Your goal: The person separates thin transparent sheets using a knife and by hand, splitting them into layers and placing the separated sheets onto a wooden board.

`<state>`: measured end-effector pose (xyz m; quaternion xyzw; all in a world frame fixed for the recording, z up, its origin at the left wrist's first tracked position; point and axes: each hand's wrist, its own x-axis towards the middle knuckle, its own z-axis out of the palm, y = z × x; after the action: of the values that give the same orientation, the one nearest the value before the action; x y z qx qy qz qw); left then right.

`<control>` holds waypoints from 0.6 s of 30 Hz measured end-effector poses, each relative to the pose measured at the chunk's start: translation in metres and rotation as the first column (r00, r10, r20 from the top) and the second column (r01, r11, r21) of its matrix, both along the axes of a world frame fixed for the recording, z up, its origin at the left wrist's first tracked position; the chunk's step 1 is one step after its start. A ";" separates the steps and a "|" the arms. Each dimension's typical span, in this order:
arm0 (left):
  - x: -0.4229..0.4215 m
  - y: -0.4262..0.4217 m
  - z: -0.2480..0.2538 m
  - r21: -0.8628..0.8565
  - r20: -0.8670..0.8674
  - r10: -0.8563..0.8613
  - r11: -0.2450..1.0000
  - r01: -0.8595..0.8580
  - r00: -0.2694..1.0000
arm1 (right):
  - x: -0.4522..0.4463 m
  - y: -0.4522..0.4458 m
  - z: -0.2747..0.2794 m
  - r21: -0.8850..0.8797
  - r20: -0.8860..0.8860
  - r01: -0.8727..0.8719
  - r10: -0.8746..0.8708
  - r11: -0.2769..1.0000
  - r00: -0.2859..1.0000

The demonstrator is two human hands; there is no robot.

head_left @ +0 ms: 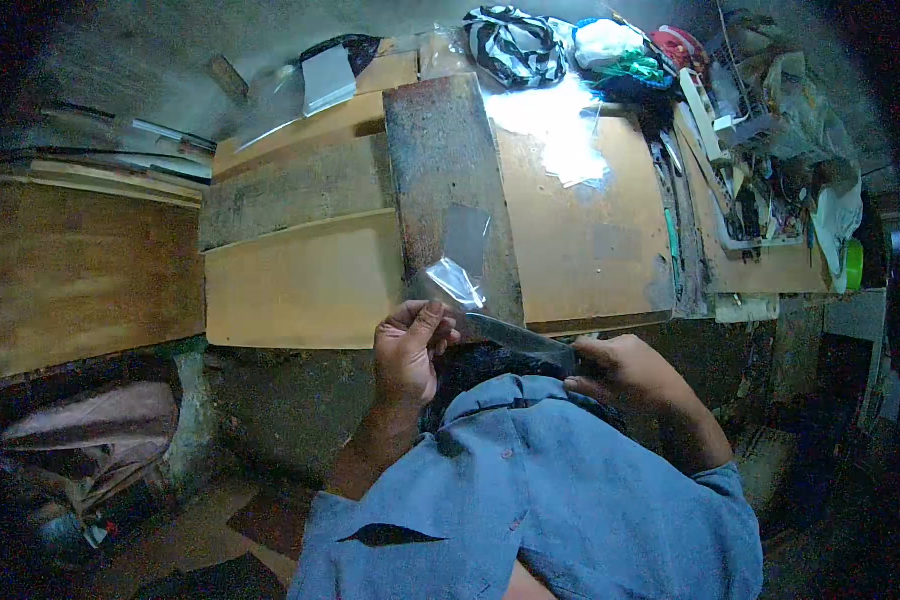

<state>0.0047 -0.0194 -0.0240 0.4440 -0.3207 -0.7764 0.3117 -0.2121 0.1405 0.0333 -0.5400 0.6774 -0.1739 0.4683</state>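
Note:
My right hand (pixel 625 370) is closed round one end of a thin, flat grey piece (pixel 520 338) that tapers toward the left like a blade; I cannot tell whether it is a knife or a strip of sheet. The piece's narrow end reaches my left hand (pixel 410 345), whose fingers are curled with the thumb pressed against them. Whatever the left fingers pinch is hidden. Just beyond that hand, a shiny clear plastic piece (pixel 455 283) lies on a worn dark board (pixel 445 150). Farther up the board lies a flat grey square (pixel 465 238).
Light wooden boards (pixel 300 285) flank the dark one on the bench. Bright sheets (pixel 575 150) reflect light at the back, near a striped bag (pixel 515 48). A tray of tools (pixel 760 215) and a green container (pixel 854 265) stand at right. Cloth (pixel 100 430) hangs at left.

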 end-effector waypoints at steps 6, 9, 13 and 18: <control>-0.002 0.004 0.003 -0.014 -0.028 -0.001 1.000 0.000 1.000 | 0.000 -0.005 -0.008 -0.098 0.031 0.048 -0.045 0.994 0.998; -0.001 0.008 0.001 -0.045 -0.025 -0.039 0.998 0.038 0.999 | -0.002 -0.013 -0.001 0.008 0.026 0.018 -0.018 1.000 1.000; -0.001 0.019 0.000 -0.085 0.175 -0.305 0.943 0.323 0.936 | 0.001 -0.024 0.001 0.044 0.072 0.079 -0.082 0.996 0.994; 0.002 0.023 0.006 -0.086 0.173 -0.483 0.861 0.502 0.858 | 0.001 -0.029 -0.014 -0.076 0.098 0.094 -0.087 0.993 0.991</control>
<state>0.0069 0.0040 -0.0180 0.3815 -0.4947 -0.7736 0.1062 -0.2113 0.1118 0.0191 -0.5183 0.6708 -0.2475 0.4692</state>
